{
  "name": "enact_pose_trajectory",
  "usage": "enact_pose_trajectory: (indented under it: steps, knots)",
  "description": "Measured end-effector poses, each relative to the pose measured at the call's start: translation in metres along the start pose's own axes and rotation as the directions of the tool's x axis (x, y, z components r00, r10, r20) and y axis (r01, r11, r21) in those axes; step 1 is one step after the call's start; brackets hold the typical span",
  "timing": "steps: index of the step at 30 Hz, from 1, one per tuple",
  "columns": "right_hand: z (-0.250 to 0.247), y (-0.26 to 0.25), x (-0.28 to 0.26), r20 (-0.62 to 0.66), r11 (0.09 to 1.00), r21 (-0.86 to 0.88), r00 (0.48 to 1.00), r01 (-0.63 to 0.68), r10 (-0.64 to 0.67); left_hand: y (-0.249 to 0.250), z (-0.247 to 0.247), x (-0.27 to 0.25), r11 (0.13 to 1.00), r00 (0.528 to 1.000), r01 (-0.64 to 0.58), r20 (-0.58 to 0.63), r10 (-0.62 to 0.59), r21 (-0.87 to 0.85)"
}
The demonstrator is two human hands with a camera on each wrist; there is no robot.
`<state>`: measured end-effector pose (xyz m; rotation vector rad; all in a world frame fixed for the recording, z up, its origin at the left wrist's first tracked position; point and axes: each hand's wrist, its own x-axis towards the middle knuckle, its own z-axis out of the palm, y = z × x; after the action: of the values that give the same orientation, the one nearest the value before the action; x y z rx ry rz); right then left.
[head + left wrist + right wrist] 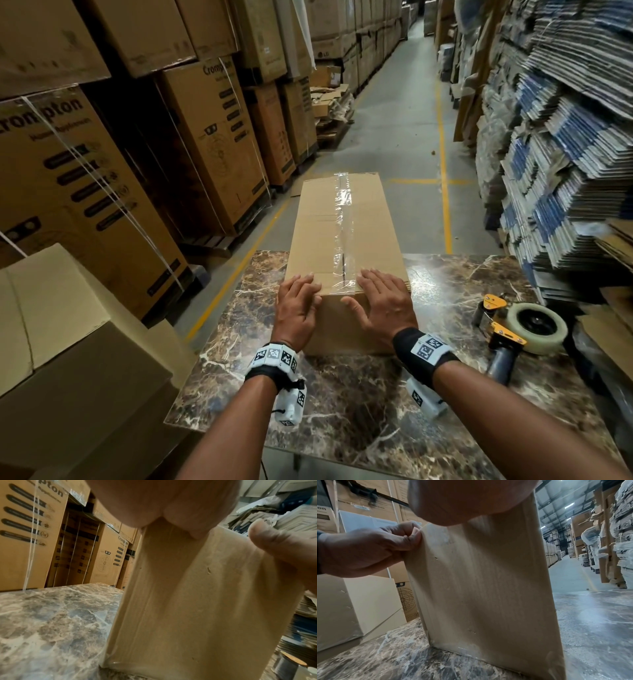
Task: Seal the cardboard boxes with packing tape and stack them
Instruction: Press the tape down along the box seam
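Observation:
A long brown cardboard box (318, 233) lies lengthwise on the marble table (342, 394), its far end past the table's far edge. Clear packing tape (342, 205) runs along its top seam. My left hand (298, 305) grips the near top edge at the left, fingers bent over the top and thumb on the near face; the right wrist view shows this left hand (368, 550) curled at the corner. My right hand (380, 301) lies flat on the top by the tape's near end, with its thumb (278, 545) spread on the near face. A tape dispenser (524, 329) lies on the table at the right.
A pale closed box (51, 308) stands beside the table on the left. Tall stacks of printed cartons (85, 171) line the left side, and piles of flattened cardboard (565, 154) the right. A concrete aisle (394, 130) with yellow lines runs ahead.

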<state>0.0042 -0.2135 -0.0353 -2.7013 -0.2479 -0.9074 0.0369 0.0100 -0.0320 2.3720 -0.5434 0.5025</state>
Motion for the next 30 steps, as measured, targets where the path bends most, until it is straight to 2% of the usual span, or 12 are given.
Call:
enact_pose_trajectory:
  steps: [5, 10, 15, 21, 30]
  knots:
    - [0.007, 0.001, 0.002, -0.079, 1.000, 0.018, 0.997, -0.004, 0.005, 0.001, 0.011, 0.000, 1.000, 0.992, -0.009, -0.124, 0.009, -0.001]
    - [0.012, 0.006, 0.002, -0.097, 0.999, -0.004, 0.995, 0.037, -0.037, 0.003, 0.015, 0.001, 1.000, 0.985, -0.011, -0.173, 0.009, -0.009]
    - [0.012, 0.011, -0.001, -0.048, 0.997, -0.021, 0.996, 0.074, -0.075, 0.007, 0.014, -0.001, 1.000, 0.984, 0.021, -0.174, -0.024, -0.021]
    - [0.007, 0.011, -0.002, 0.028, 0.997, 0.006, 0.997, 0.075, -0.075, 0.017, 0.019, 0.003, 0.992, 0.973, 0.111, -0.208, -0.098, 0.053]
    - [-0.005, 0.014, 0.000, 0.211, 0.996, 0.058, 0.974, 0.070, -0.081, 0.018, 0.014, 0.003, 0.991, 0.980, 0.114, -0.173, -0.101, 0.066]
